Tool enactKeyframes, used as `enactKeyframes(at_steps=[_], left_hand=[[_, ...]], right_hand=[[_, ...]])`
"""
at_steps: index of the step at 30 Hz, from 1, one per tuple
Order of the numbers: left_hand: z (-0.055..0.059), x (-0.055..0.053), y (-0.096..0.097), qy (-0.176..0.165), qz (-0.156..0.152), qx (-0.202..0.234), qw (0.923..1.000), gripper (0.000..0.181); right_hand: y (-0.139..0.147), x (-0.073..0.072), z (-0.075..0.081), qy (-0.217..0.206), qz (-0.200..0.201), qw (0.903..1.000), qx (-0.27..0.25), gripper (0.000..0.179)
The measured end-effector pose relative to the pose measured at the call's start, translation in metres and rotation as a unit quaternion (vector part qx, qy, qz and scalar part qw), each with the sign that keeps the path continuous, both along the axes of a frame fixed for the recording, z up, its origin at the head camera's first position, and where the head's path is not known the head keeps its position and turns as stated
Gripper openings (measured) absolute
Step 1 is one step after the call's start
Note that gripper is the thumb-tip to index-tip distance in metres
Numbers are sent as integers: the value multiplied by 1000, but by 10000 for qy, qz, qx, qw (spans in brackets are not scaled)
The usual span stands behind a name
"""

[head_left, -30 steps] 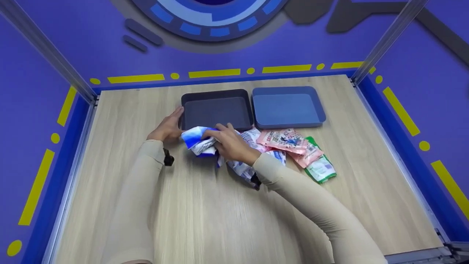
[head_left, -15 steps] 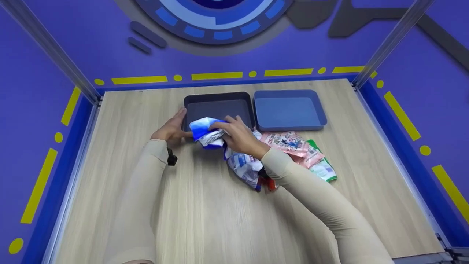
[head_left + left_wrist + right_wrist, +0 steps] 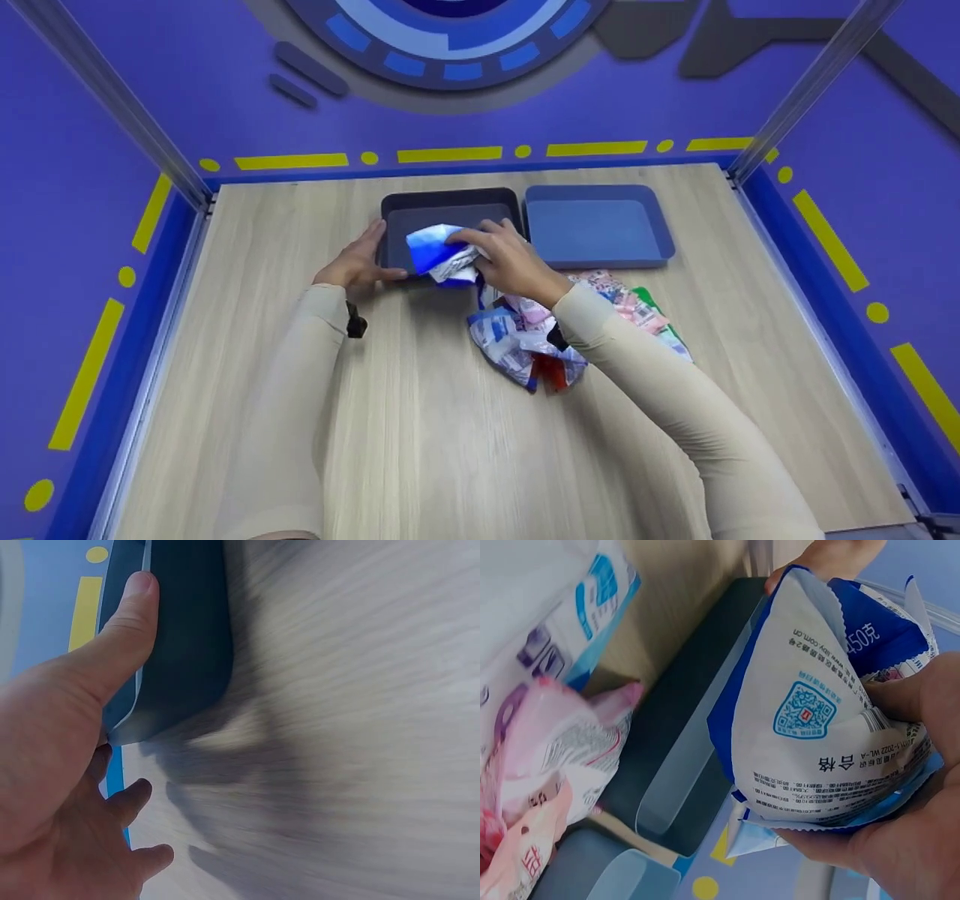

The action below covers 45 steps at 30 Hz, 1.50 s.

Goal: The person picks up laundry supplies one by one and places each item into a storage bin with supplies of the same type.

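My right hand (image 3: 517, 262) grips a crumpled blue-and-white plastic packet (image 3: 431, 247) over the front part of the black tray (image 3: 450, 201). In the right wrist view the packet (image 3: 780, 757) shows a blue QR code and printed text, with its top folded and fingers and thumb on either side. My left hand (image 3: 358, 259) rests at the tray's front left corner. The left wrist view has its thumb (image 3: 127, 626) lying over the rim and the other fingers spread past the corner. Part of the tray's floor is hidden behind the packet and right hand.
A blue-grey tray (image 3: 589, 225) stands right of the black one. In front of the trays lies a heap of packets: a blue-and-white one (image 3: 499, 341), pink ones (image 3: 637, 311) and a green-edged one, partly behind my right forearm. Blue walls enclose the wooden table (image 3: 420, 450).
My right hand has carried the blue-and-white packet up and rightward, from the front of the black tray to over it. The left hand stays at the tray's corner.
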<state>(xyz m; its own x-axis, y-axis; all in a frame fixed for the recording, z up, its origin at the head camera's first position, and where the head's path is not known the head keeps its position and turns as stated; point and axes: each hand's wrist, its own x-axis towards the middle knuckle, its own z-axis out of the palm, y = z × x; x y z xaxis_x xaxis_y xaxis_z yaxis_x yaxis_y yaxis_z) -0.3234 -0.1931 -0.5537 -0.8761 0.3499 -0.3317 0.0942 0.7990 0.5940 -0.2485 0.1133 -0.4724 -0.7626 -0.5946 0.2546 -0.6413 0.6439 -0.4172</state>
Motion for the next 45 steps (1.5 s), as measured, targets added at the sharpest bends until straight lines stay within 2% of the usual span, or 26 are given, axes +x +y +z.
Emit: enactKeyframes(at_steps=[22, 29, 38, 45], left_hand=[[5, 1, 5, -195, 263, -12, 9995, 117], [5, 2, 5, -56, 135, -44, 9999, 116], [4, 1, 6, 11, -5, -164, 9999, 115], [4, 1, 4, 66, 4, -141, 9999, 116]], right_hand=[[15, -22, -6, 49, -269, 9996, 106, 55], [18, -29, -7, 2, -299, 9995, 90, 58], [22, -37, -9, 192, -267, 9995, -24, 57], [22, -41, -8, 87, -365, 9993, 34, 59]])
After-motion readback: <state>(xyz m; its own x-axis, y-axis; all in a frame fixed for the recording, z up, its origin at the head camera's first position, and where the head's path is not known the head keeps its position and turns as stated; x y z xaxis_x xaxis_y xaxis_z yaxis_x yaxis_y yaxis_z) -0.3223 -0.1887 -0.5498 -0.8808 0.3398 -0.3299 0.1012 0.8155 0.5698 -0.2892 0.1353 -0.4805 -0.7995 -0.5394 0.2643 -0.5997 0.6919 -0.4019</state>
